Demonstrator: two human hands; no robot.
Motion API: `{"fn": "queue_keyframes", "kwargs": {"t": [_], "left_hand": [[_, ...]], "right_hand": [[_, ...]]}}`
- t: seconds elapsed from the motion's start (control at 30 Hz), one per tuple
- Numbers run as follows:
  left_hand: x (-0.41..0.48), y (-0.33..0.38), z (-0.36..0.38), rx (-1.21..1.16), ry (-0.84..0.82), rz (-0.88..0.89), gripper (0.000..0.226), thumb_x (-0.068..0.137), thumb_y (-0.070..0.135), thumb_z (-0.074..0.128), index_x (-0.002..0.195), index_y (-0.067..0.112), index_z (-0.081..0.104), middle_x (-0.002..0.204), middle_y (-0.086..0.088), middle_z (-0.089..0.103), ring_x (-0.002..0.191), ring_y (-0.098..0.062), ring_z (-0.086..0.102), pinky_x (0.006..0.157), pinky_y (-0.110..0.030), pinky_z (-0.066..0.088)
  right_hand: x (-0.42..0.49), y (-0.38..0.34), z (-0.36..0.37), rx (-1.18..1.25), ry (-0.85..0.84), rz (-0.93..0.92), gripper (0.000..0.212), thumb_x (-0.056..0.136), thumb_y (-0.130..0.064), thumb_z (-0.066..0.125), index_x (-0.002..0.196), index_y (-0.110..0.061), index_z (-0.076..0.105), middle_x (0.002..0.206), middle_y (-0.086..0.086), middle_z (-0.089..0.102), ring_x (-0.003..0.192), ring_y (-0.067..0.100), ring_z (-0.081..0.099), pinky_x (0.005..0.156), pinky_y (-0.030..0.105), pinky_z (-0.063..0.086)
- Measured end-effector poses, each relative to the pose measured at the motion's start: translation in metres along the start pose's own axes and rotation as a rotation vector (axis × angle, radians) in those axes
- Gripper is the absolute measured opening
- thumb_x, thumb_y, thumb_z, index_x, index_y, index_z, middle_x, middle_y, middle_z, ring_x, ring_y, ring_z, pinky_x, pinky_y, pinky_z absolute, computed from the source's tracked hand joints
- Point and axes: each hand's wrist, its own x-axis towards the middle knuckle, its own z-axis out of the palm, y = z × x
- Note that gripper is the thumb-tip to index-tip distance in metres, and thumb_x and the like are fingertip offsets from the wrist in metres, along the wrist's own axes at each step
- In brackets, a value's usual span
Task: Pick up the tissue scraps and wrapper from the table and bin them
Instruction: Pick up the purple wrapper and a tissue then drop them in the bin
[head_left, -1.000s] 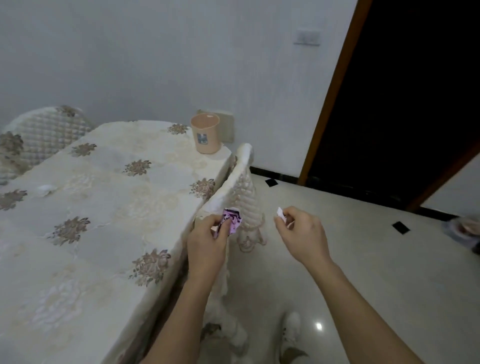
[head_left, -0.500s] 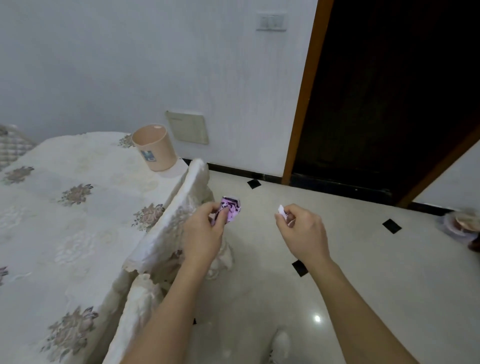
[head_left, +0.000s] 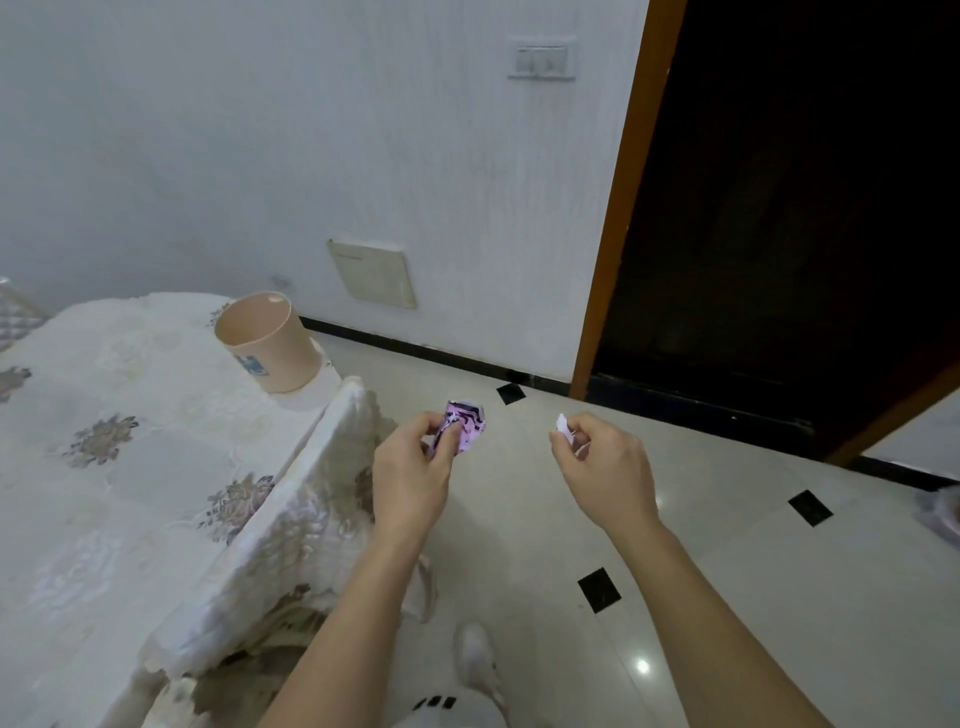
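Stage: pickup apparently done, binning left | left hand (head_left: 415, 467) pinches crumpled purple wrapper (head_left: 466, 423) | right hand (head_left: 608, 467) pinches white tissue scrap (head_left: 563, 429) | both held over floor (head_left: 727, 545) beside table (head_left: 130, 467) | beige tub (head_left: 267, 345) on table corner, likely the bin

Tissue scrap (head_left: 562, 427) half hidden by fingers (head_left: 586, 427) of right hand (head_left: 609, 468); blurred pinkish object (head_left: 941, 512) cut by edge

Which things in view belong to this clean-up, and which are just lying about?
Job:
purple wrapper, pinched in the left hand
white tissue scrap, pinched in the right hand
peach tub on the table, possibly the bin

Lying about:
covered chair back
wall switch
wall panel
white shoe
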Motion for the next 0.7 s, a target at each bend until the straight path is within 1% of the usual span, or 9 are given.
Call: {"fn": "queue_keyframes", "kwargs": {"t": [0.07,0.17,0.2,0.3,0.4,0.43,0.5,0.6,0.7], "left_hand": [[0.018,0.0,0.009,0.004,0.006,-0.015,0.015,0.09,0.04,0.064,0.079,0.03,0.065,0.06,-0.003,0.063,0.053,-0.02,0.051,0.053,-0.033,0.043],[0.049,0.002,0.024,-0.02,0.009,-0.045,0.016,0.09,0.039,0.064,0.079,0.029,0.064,0.062,-0.009,0.065,0.057,-0.026,0.055,0.055,-0.037,0.045],[0.062,0.002,0.029,-0.018,0.013,-0.045,0.016,0.091,0.039,0.064,0.079,0.028,0.064,0.062,-0.01,0.065,0.057,-0.027,0.055,0.055,-0.036,0.044],[0.108,0.0,0.041,-0.004,0.021,-0.062,0.017,0.091,0.039,0.062,0.077,0.028,0.062,0.062,-0.007,0.064,0.05,-0.018,0.047,0.051,-0.027,0.038],[0.168,0.001,0.046,-0.019,0.042,-0.08,0.019,0.091,0.038,0.061,0.075,0.028,0.061,0.06,-0.006,0.061,0.047,-0.009,0.04,0.05,-0.026,0.034],[0.189,0.002,0.046,-0.017,0.054,-0.08,0.019,0.091,0.038,0.061,0.075,0.027,0.062,0.058,-0.003,0.06,0.047,-0.008,0.041,0.05,-0.025,0.034],[0.231,0.003,0.046,-0.007,0.074,-0.073,0.019,0.092,0.036,0.061,0.075,0.028,0.063,0.056,0.001,0.058,0.048,-0.008,0.045,0.048,-0.018,0.032],[0.29,0.001,0.047,0.002,0.095,-0.077,0.019,0.092,0.035,0.061,0.074,0.029,0.062,0.061,-0.002,0.061,0.054,-0.014,0.049,0.05,-0.017,0.035],[0.334,-0.005,0.049,-0.01,0.108,-0.092,0.017,0.092,0.036,0.06,0.076,0.03,0.062,0.06,0.002,0.06,0.051,-0.011,0.046,0.049,-0.016,0.034]], "right_hand": [[0.02,0.002,0.006,-0.002,-0.007,-0.019,0.018,0.097,-0.038,0.054,0.088,-0.025,0.063,0.067,-0.009,0.057,0.062,0.01,0.056,0.054,0.03,0.051],[0.056,0.004,0.017,-0.005,-0.018,-0.04,0.016,0.096,-0.037,0.056,0.089,-0.025,0.062,0.068,-0.011,0.058,0.062,0.011,0.057,0.054,0.032,0.054],[0.069,0.004,0.021,-0.012,-0.022,-0.044,0.015,0.095,-0.037,0.056,0.089,-0.025,0.062,0.068,-0.011,0.058,0.062,0.011,0.057,0.054,0.033,0.055],[0.117,0.002,0.035,-0.022,-0.057,-0.053,0.015,0.094,-0.038,0.057,0.088,-0.026,0.063,0.068,-0.012,0.058,0.061,0.009,0.057,0.052,0.031,0.053],[0.175,-0.012,0.049,-0.012,-0.083,-0.077,0.015,0.093,-0.036,0.059,0.082,-0.027,0.061,0.064,-0.01,0.059,0.06,0.01,0.058,0.053,0.037,0.054],[0.196,-0.018,0.054,-0.013,-0.085,-0.089,0.017,0.093,-0.036,0.059,0.078,-0.027,0.059,0.062,-0.009,0.058,0.058,0.011,0.056,0.052,0.037,0.053],[0.239,-0.031,0.065,-0.036,-0.092,-0.12,0.022,0.094,-0.037,0.057,0.075,-0.025,0.056,0.061,-0.008,0.056,0.056,0.011,0.054,0.049,0.036,0.05],[0.297,-0.049,0.083,-0.042,-0.086,-0.159,0.027,0.096,-0.043,0.052,0.079,-0.023,0.059,0.064,-0.006,0.059,0.059,0.013,0.057,0.052,0.039,0.053],[0.34,-0.064,0.099,-0.037,-0.096,-0.191,0.03,0.096,-0.043,0.051,0.075,-0.023,0.057,0.061,-0.006,0.057,0.057,0.012,0.056,0.05,0.037,0.05]]}}
